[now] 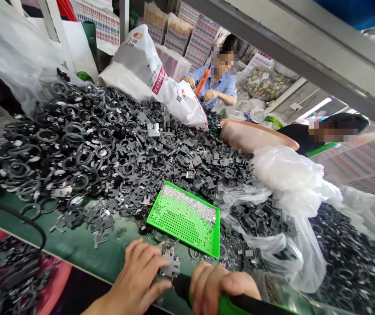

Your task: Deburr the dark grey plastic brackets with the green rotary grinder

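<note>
At the bottom middle, my left hand [141, 273] pinches a small grey metal bracket [171, 265] over the green work surface. My right hand [222, 286] wraps round a green and black power screwdriver [183, 286], whose tip points left and meets the bracket's lower edge. Whether a screw sits at that tip is too small to tell. Just beyond both hands lies a bright green perforated tray [174, 223], with many tiny silvery screws [190, 203] gathered along its far side.
A large heap of black rings [82, 157] and dark grey brackets [180, 157] spreads behind the tray. Clear plastic bags [292, 188] lie right. A red basin [54, 288] of dark parts stands lower left, near a black cable [16, 213]. A co-worker [212, 85] holds an orange tool opposite.
</note>
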### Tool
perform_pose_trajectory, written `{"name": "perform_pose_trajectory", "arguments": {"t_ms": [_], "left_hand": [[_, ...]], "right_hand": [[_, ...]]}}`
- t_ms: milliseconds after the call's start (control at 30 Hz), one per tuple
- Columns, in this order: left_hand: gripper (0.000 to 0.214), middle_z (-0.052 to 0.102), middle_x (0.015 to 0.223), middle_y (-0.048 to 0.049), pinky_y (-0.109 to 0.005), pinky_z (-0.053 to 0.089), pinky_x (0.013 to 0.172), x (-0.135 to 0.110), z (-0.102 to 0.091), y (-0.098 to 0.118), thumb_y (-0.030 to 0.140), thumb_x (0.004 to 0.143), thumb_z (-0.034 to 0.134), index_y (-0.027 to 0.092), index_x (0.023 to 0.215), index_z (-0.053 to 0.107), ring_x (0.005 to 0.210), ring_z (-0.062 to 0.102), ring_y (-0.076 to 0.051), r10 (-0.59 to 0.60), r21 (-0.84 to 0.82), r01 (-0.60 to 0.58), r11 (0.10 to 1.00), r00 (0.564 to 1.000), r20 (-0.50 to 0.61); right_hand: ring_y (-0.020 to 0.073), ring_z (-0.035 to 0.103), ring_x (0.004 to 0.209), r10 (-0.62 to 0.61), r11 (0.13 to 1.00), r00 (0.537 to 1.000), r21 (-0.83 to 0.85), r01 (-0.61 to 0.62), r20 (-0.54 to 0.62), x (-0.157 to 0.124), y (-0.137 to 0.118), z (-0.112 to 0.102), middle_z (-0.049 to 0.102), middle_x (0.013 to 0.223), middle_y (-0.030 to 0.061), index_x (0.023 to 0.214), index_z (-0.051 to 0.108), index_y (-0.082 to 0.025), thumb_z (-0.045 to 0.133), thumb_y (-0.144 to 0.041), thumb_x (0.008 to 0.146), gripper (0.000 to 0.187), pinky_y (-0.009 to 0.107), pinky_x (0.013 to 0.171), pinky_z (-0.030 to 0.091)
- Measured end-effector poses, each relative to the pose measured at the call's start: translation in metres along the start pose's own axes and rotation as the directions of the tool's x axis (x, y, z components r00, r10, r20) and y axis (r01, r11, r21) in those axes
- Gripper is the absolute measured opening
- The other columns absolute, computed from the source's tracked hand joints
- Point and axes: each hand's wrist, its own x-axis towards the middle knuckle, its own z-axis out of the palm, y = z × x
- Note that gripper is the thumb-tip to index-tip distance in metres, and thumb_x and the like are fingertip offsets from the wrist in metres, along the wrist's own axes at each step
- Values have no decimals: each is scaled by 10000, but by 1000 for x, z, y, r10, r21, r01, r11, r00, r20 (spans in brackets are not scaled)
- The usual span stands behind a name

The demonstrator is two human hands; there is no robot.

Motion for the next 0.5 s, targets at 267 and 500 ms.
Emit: {"name": "perform_pose_trajectory", "arguments": {"t_ms": [267,500], "left_hand": [[626,592,1151,-33,-403,302,939,-3,11,-10,189,713,796,253,1235,457,1034,490,-256,-94,-22,98,995,986,139],[595,633,1095,-6,-426,290,953,-2,11,-8,-6,686,671,265,1181,482,1023,500,-241,-118,-51,126,991,983,144]], "right_hand": [[131,570,312,-35,988,998,151,27,46,-2,-6,19,650,472,-93,960,655,-377,499,-478,925,189,235,407,458],[125,526,284,13,992,995,127,-25,98,-7,13,25,606,438,-106,869,643,-390,476,-623,877,287,223,372,410]]}}
